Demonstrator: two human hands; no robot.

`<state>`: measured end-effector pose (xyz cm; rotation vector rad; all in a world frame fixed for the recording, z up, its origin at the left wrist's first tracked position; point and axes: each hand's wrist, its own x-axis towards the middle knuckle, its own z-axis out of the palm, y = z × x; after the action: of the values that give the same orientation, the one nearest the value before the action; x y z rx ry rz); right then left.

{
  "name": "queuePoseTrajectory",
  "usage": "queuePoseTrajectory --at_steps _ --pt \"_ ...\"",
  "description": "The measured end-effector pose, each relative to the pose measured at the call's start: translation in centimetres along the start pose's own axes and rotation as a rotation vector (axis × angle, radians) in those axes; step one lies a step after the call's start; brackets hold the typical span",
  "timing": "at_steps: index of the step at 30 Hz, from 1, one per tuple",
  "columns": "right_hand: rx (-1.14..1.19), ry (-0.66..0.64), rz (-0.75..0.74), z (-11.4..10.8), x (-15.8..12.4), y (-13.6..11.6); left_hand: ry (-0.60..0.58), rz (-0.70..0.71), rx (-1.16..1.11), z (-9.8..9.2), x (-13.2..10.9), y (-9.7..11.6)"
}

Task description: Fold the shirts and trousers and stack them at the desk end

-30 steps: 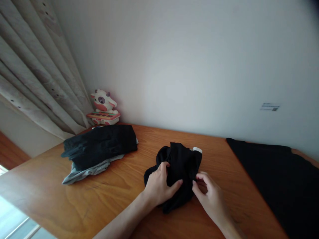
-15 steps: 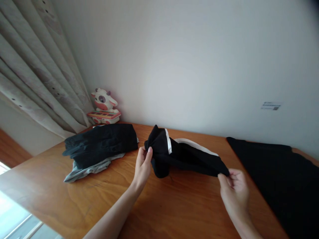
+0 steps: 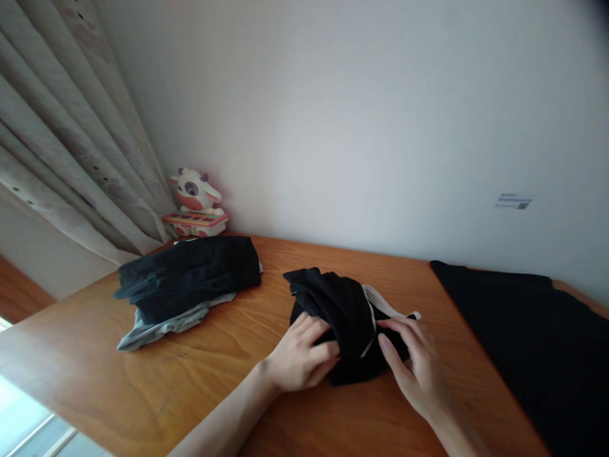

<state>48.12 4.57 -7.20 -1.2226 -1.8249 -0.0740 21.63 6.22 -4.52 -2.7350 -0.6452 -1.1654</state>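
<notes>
A black garment with white trim [image 3: 345,308] lies bunched on the wooden table [image 3: 238,355], in the middle. My left hand [image 3: 299,358] rests against its left side, fingers bent and pressed into the cloth. My right hand [image 3: 412,365] lies on its right side, fingers stretched out over the fabric and the white strip.
A pile of folded dark and grey clothes [image 3: 183,282] sits at the left. A large black cloth [image 3: 528,343] covers the table's right end. A cow toy with a small keyboard [image 3: 195,203] stands by the wall. Curtains [image 3: 66,139] hang at the left.
Half a second ago both hands held the garment stretched out above the table. It has since come down bunched, with both hands brought together on it.
</notes>
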Motion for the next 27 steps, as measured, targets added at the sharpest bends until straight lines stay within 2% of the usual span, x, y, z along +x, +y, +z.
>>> queuePoseTrajectory --at_steps 2,4,8,12,14,17,19,21,23,25,27 --pt "0.045 -0.067 -0.002 0.3 -0.2 -0.9 -0.118 0.111 -0.044 0.7 0.2 0.8" --pt "0.08 -0.071 0.023 0.8 -0.5 -1.4 -0.18 0.116 -0.09 1.5 0.1 1.3" --pt "0.154 -0.018 0.134 1.5 -0.5 -1.4 -0.18 -0.037 -0.102 2.4 -0.2 0.9" --pt "0.177 -0.083 0.147 1.3 -0.3 -1.1 -0.135 -0.257 -0.223 2.0 -0.3 0.4" --pt "0.132 -0.124 0.151 1.1 -0.2 -0.9 -0.043 -0.459 -0.33 1.8 0.0 0.3" --pt "0.057 -0.192 0.219 0.9 -0.1 -0.9 0.267 -0.787 -0.368 1.8 0.3 -0.2" --pt "0.05 -0.285 0.264 0.7 -0.1 -1.1 0.448 -0.951 -0.382 2.1 0.2 -1.0" --pt "0.103 -0.424 0.27 0.5 -0.2 -1.6 0.548 -1.089 -0.47 2.5 -0.2 -1.9" --pt "0.18 -0.534 0.213 0.2 -0.2 -2.3 0.615 -1.261 -0.582 2.8 -0.8 -2.8" --pt "0.197 -0.505 0.094 -0.1 0.0 -2.8 0.698 -1.432 -0.642 3.0 -1.3 -3.3" --pt "0.148 -0.336 -0.025 -0.3 0.4 -2.9 0.747 -1.516 -0.694 3.0 -1.5 -3.4"
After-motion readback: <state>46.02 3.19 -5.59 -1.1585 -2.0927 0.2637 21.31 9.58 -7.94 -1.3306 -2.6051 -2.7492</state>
